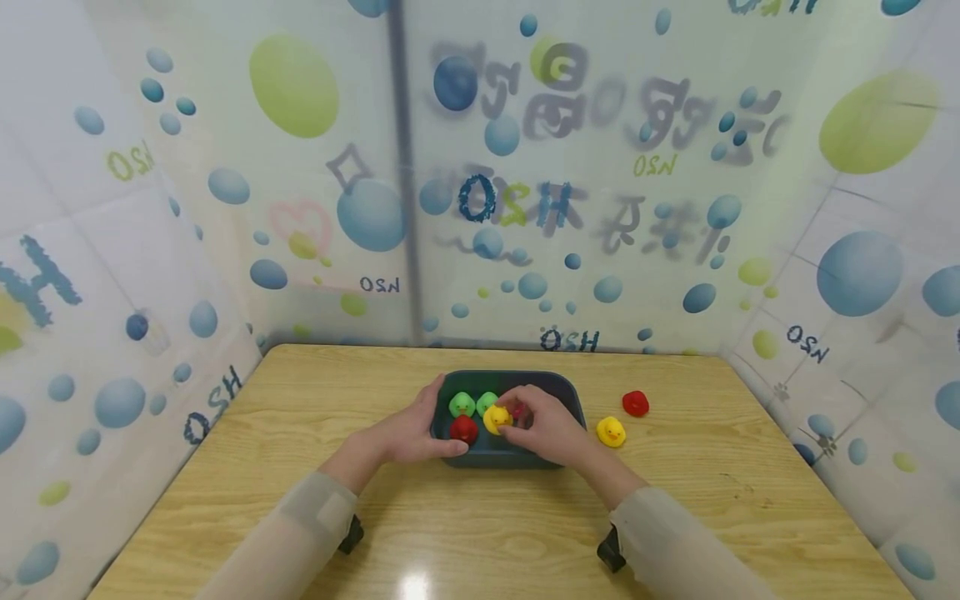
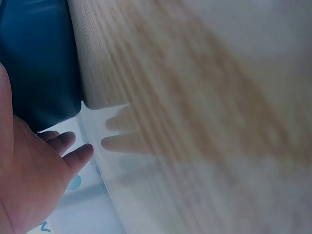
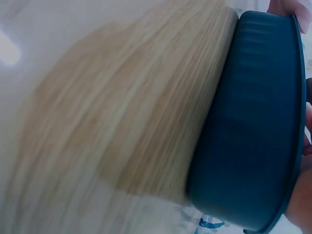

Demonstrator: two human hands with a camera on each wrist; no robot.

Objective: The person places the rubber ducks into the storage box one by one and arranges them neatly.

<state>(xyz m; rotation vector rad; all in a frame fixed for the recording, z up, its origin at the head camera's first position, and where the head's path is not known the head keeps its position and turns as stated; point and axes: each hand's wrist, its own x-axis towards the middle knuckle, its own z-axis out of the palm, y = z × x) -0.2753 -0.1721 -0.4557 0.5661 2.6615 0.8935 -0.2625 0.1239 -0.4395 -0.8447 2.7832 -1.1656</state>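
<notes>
A dark blue-green plastic bin [image 1: 510, 461] stands on the wooden table. My right hand [image 1: 553, 429] reaches over its right part and pinches a yellow rubber duck [image 1: 494, 419] between thumb and fingers. Two green ducks [image 1: 462, 406] and a red duck [image 1: 463, 430] sit in the left half; a small red piece [image 1: 517, 410] shows beneath my right fingers. At the bin's left end rests my left hand [image 1: 412, 431], its fingers extended along the side and the thumb at the near rim. The left wrist view has that hand [image 2: 36, 170] beside the bin's wall [image 2: 41, 63].
Right of the bin, another yellow duck [image 1: 611, 432] and a red duck [image 1: 635, 404] lie on the table [image 1: 480, 517]. A curtain [image 1: 480, 275] with blue and green dots hangs behind the table's far edge and along both sides.
</notes>
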